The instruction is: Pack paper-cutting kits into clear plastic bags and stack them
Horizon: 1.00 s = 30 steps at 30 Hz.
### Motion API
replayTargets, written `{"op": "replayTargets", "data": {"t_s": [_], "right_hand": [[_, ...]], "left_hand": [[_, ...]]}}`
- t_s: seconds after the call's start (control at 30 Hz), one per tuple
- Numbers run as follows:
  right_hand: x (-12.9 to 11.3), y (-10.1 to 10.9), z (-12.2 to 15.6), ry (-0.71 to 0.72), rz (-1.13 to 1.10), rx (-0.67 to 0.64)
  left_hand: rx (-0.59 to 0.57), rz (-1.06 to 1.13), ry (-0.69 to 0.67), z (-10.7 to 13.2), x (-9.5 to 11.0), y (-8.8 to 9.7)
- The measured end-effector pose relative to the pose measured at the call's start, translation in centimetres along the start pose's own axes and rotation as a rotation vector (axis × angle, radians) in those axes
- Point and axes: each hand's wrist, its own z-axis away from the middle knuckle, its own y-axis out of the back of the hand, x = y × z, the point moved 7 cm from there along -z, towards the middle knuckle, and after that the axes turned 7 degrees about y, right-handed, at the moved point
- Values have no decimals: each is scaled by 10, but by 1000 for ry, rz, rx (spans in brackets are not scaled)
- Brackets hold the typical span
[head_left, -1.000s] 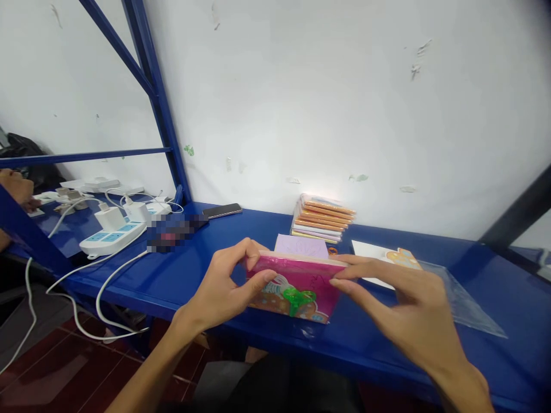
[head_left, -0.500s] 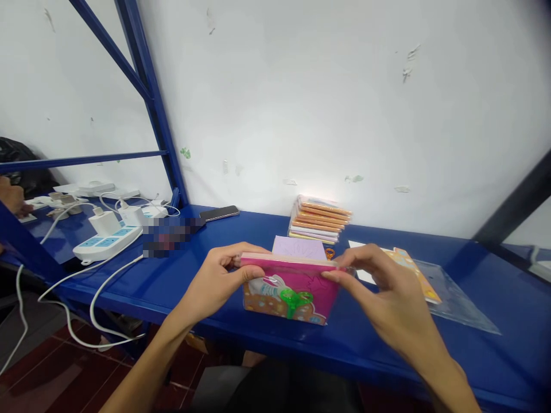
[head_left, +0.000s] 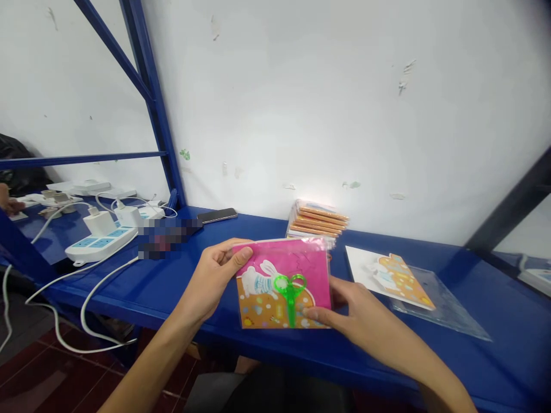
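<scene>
A pink and orange craft packet (head_left: 279,287) in clear plastic, with a rabbit picture and small green scissors (head_left: 290,289) inside, is tilted up to face me over the blue shelf (head_left: 172,275). My left hand (head_left: 213,278) pinches its upper left corner. My right hand (head_left: 357,318) grips its lower right edge, thumb on the front and fingers behind.
A stack of similar packets (head_left: 318,221) leans at the wall behind. To the right lie a white card and an orange cut-out (head_left: 398,275) on a clear bag (head_left: 447,312). At the left are a phone (head_left: 217,215), a power strip (head_left: 99,241) with chargers and white cables. Another person's hand (head_left: 8,201) shows at far left.
The packet went from standing on its edge on the shelf to being lifted and tilted face up. My right hand shifted from its top edge to its lower right corner.
</scene>
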Motion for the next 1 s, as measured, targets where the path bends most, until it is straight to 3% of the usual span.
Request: {"op": "replayTargets", "data": {"t_s": [0.17, 0.37, 0.53, 0.7, 0.83, 0.93, 1.0], "right_hand": [[-2, 3, -6, 44, -224, 25], [1, 17, -6, 38, -233, 138], [16, 49, 2, 51, -50, 418], [26, 94, 6, 76, -67, 725], [28, 136, -28, 52, -105, 738], [37, 160, -71, -48, 61, 652], [49, 169, -95, -108, 147, 677]], "left_hand": [[-21, 35, 63, 2, -4, -6], [-39, 1, 79, 2, -4, -9], [55, -194, 144, -10, -20, 2], [-6, -344, 232, -23, -52, 2], [-48, -411, 221, -26, -59, -1], [-69, -418, 223, -24, -55, -2], [-73, -420, 229, -24, -52, -2]]}}
